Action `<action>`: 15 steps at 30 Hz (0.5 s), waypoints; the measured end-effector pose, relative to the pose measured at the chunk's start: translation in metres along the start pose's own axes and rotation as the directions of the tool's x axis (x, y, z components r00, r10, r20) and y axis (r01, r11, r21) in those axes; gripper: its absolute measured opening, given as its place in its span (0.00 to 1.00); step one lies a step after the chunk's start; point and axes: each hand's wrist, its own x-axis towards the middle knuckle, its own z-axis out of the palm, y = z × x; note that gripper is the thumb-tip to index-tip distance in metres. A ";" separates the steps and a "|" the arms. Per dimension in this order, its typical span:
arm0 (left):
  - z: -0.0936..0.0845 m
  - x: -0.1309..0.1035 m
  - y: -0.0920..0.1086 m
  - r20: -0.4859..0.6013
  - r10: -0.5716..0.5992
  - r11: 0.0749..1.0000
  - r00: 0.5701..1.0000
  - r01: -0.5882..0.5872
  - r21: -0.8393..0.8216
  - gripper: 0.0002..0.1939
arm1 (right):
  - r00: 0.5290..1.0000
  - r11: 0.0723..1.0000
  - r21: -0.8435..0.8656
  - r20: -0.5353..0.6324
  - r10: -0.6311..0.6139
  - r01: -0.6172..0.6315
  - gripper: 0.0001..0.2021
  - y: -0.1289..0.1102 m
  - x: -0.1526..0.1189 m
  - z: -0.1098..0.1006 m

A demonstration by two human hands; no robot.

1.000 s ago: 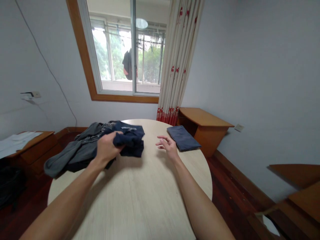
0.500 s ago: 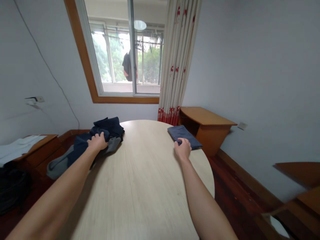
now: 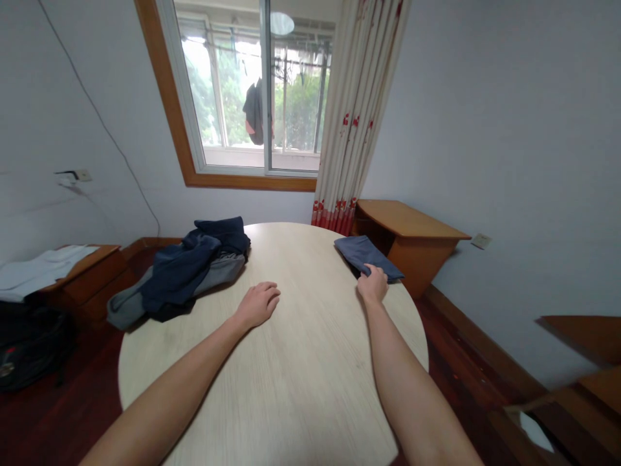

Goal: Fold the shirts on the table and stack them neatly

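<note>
A folded dark blue-grey cloth (image 3: 371, 254) lies at the right far edge of the round pale table (image 3: 291, 362). My right hand (image 3: 373, 283) pinches its near edge between thumb and fingers. Over the middle of the table is my left hand (image 3: 259, 304), palm down, its fingers loosely bent and a little apart, holding nothing. To its left, a loose heap of dark blue clothes (image 3: 182, 275) and grey clothes (image 3: 220, 272) rests on the table's left side.
Beyond the table at the right stands a wooden desk (image 3: 407, 223) beside a long curtain (image 3: 354, 116). White papers (image 3: 43, 265) lie on a low cabinet (image 3: 92, 278) at the left, with a black bag (image 3: 33, 349) on the floor in front.
My left hand has left the clothes heap and moved right to the middle of the table. My right hand stays at the folded cloth. The view has shifted slightly.
</note>
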 end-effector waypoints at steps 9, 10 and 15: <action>-0.008 -0.001 -0.001 -0.068 -0.041 0.977 0.997 0.025 -0.213 0.34 | 0.895 0.765 0.537 0.042 -0.444 0.355 0.16 -0.089 -0.047 -0.024; -0.008 -0.002 -0.004 -0.106 -0.045 0.976 0.993 0.021 -0.218 0.38 | 0.876 0.736 0.595 0.107 -0.471 0.323 0.16 -0.101 -0.057 -0.026; -0.024 -0.003 -0.010 -0.142 -0.083 0.977 0.986 0.052 -0.209 0.27 | 0.839 0.690 0.714 0.299 -0.455 0.120 0.19 -0.121 -0.077 -0.030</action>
